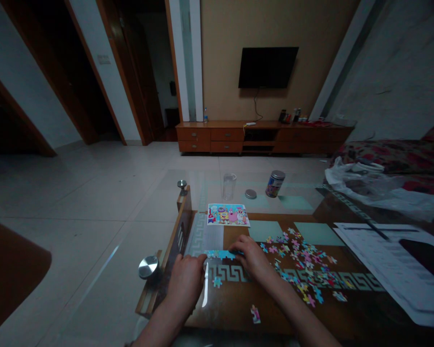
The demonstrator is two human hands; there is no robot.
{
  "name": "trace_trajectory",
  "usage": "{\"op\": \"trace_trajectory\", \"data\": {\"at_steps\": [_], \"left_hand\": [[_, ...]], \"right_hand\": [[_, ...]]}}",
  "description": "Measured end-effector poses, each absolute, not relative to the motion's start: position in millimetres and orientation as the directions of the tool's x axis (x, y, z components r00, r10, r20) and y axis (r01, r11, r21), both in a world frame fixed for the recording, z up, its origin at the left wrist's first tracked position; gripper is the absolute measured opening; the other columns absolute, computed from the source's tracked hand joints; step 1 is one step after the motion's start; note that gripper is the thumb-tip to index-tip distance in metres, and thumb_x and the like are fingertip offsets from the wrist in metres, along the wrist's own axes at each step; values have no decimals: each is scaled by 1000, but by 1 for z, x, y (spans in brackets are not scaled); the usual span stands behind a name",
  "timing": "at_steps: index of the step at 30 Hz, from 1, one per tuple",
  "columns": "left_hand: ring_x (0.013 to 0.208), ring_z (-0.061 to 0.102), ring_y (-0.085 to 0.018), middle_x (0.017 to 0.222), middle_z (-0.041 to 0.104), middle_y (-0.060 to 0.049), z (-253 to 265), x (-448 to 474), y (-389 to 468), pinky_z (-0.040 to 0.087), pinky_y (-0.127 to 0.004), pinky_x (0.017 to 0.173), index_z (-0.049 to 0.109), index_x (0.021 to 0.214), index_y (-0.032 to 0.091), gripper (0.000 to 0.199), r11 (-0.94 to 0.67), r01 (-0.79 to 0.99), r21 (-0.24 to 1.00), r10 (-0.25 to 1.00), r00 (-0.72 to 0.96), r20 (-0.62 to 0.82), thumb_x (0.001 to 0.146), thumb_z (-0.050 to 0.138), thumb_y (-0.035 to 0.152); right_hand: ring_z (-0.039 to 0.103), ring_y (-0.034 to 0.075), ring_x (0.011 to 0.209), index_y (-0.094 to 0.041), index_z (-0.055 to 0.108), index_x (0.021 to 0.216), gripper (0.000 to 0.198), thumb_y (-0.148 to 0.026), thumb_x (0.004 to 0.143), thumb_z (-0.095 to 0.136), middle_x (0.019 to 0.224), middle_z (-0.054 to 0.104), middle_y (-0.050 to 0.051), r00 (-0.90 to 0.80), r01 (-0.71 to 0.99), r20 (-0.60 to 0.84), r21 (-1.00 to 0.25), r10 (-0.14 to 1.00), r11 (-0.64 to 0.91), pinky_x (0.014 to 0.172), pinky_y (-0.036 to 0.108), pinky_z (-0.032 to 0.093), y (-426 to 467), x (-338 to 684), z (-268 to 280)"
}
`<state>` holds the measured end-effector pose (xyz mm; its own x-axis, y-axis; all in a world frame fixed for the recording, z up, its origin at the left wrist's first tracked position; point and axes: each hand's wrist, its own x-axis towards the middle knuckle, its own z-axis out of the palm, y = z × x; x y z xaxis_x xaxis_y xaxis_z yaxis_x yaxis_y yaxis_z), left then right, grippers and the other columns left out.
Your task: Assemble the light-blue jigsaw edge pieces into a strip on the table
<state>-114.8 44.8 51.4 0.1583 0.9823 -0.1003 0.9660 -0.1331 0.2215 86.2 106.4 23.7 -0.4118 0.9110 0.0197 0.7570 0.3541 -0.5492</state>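
Note:
A short strip of joined light-blue jigsaw pieces (221,254) lies on the glass table between my hands. My left hand (187,275) is closed, thumb and fingertips at the strip's left end. At the other end, my right hand (252,256) has its fingers bent down in a closed grip on the strip; the exact contact is partly hidden. Just below the strip sits a loose blue puzzle piece (217,282). A pinkish puzzle piece (255,314) lies nearer to me. Behind the strip is a picture card (228,215) with cartoon figures.
Many loose puzzle pieces (307,260) spread right of my right hand. A clear cup (229,185), a round metal lid (250,193) and a printed tin (275,184) stand farther back. Papers (394,274), a dark phone-like object (427,260) and a plastic bag (376,185) lie at right.

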Motion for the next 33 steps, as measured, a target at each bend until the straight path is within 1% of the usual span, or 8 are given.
{"op": "trace_trajectory", "data": {"at_steps": [3, 5, 7, 10, 20, 25, 29, 33], "left_hand": [[85, 64, -28, 87, 72, -12, 52, -116, 46, 41, -41, 78, 67, 106, 18, 40, -107, 971, 216, 988, 129, -90, 82, 36, 10], [85, 64, -28, 87, 71, -12, 53, -116, 46, 41, -41, 78, 66, 110, 18, 41, -96, 972, 215, 990, 116, -84, 83, 36, 10], [87, 64, -27, 90, 72, -11, 54, -116, 46, 41, -40, 78, 64, 113, 20, 41, -95, 971, 219, 990, 116, -84, 84, 37, 11], [88, 64, -25, 91, 72, -8, 54, -115, 45, 41, -38, 79, 66, 112, 24, 40, -109, 968, 227, 986, 134, -96, 84, 39, 11], [88, 64, -26, 91, 72, -9, 52, -115, 44, 40, -38, 80, 66, 113, 24, 45, -126, 964, 236, 983, 153, -99, 81, 38, 9], [91, 63, -27, 93, 72, -10, 52, -115, 46, 40, -39, 80, 62, 119, 23, 48, -121, 964, 238, 985, 145, -88, 82, 36, 9], [87, 64, -28, 90, 72, -11, 52, -115, 46, 41, -41, 79, 64, 116, 23, 47, -134, 963, 234, 980, 163, -111, 81, 36, 9], [89, 64, -28, 91, 72, -10, 53, -115, 45, 41, -40, 80, 64, 116, 24, 45, -135, 962, 237, 979, 167, -119, 83, 37, 10]], "right_hand": [[55, 22, 94, -16, 73, 89, 29, 2, 72, 58, 94, 63, 9, -407, 762, 19, -544, 913, 351, 82, 31, 42, 106, 86, 25], [55, 22, 94, -16, 73, 90, 28, 1, 72, 59, 94, 63, 9, -403, 767, 13, -541, 915, 345, 81, 31, 42, 106, 86, 25], [56, 23, 93, -15, 73, 91, 27, -1, 73, 59, 94, 63, 10, -402, 772, 4, -537, 916, 341, 81, 31, 42, 107, 86, 24], [56, 22, 94, -15, 73, 91, 26, -1, 73, 59, 95, 63, 9, -406, 773, 3, -533, 914, 345, 82, 30, 42, 107, 86, 23], [55, 22, 93, -18, 72, 90, 29, 0, 72, 59, 93, 62, 8, -409, 748, 36, -559, 912, 358, 81, 30, 42, 108, 88, 18], [55, 22, 92, -18, 72, 88, 27, -1, 73, 59, 92, 62, 8, -400, 752, 34, -560, 916, 349, 80, 30, 42, 107, 87, 19], [55, 22, 93, -17, 72, 89, 26, -2, 73, 59, 93, 62, 8, -403, 756, 25, -553, 915, 349, 80, 30, 41, 107, 86, 22], [55, 22, 94, -17, 72, 90, 27, -1, 73, 58, 94, 62, 8, -404, 759, 25, -548, 914, 351, 81, 30, 41, 107, 87, 21]]}}
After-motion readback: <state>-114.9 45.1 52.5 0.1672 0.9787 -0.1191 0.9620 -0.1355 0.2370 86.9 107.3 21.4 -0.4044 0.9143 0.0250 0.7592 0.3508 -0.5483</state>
